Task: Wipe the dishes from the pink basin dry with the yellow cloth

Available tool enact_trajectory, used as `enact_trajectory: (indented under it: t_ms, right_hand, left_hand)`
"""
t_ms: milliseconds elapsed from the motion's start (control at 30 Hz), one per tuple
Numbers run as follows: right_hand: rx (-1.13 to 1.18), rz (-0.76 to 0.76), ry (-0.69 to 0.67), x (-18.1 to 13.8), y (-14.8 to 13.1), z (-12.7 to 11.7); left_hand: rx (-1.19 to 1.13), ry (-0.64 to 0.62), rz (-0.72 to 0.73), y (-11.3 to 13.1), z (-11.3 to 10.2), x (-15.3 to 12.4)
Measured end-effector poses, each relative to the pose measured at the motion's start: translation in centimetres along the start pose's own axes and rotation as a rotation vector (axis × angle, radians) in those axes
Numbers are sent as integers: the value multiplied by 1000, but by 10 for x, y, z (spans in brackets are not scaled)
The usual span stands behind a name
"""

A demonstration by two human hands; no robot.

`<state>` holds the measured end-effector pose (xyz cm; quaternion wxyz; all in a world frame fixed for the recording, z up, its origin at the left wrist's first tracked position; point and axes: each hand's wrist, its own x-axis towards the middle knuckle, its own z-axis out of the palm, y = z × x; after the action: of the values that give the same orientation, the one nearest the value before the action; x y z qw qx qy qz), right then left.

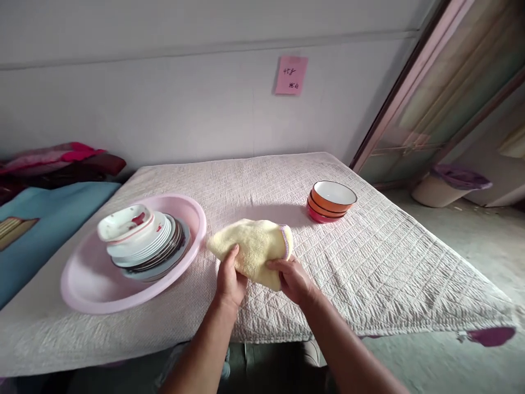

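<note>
Evidently, judging from the head view, the only one to go by, the work is at a partial stage, with crockery sorted into two separate groups and the yellow cloth (254, 249) held up between them. The left hand (232, 278) grips the cloth with its thumb on top, and the right hand (294, 279) pinches it near the purple-edged end; whether its folds hide a dish cannot be told. Over on the right of the worktop (381, 268), a stack of bowls (331, 205), orange above and red at the bottom, sits upright on the quilted cover (410, 290), well apart from the hands; this looks like the smaller, tidier share. On the left, the pink basin (199, 216) holds the larger share: piled plates (143, 249) with a white dish (125, 223) on top, none of them touched by either hand. So much appears to be left on that side, though no surface shows plainly whether any piece is wiped or dry.
</note>
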<state>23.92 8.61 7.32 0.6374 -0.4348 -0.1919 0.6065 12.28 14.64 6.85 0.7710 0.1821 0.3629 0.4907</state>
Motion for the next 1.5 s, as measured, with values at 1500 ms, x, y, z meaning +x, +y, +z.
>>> enact_trajectory:
  t_ms: [1500]
  right_hand:
    - [-146, 20, -177, -24, 0, 6]
  left_hand:
    - [290, -186, 95, 59, -47, -27]
